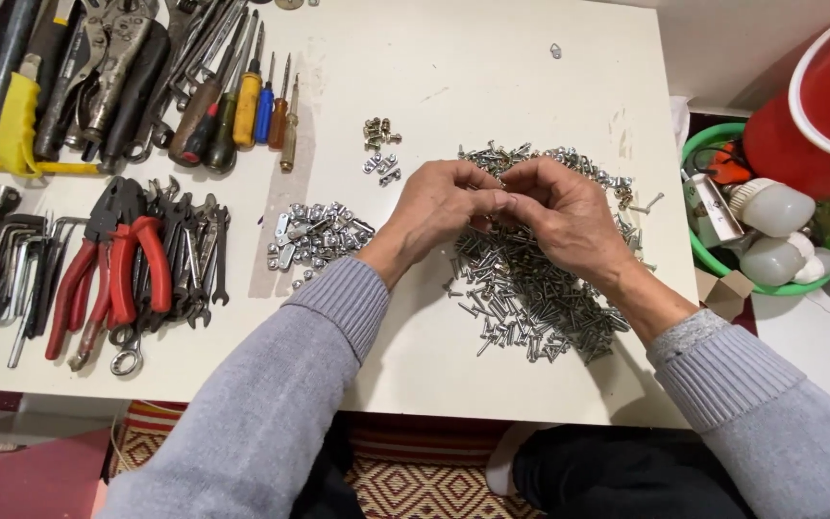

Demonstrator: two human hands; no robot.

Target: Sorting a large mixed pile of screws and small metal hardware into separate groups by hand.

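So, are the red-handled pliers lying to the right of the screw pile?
No, the red-handled pliers lie at the table's left side, far left of the screw pile under both hands.

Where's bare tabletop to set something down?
Free: the white table top centre, between the coloured-handled screwdrivers and the far right edge; also the near edge below the red-handled pliers. Crowded: the silver screw pile under both hands, and the small nut heap.
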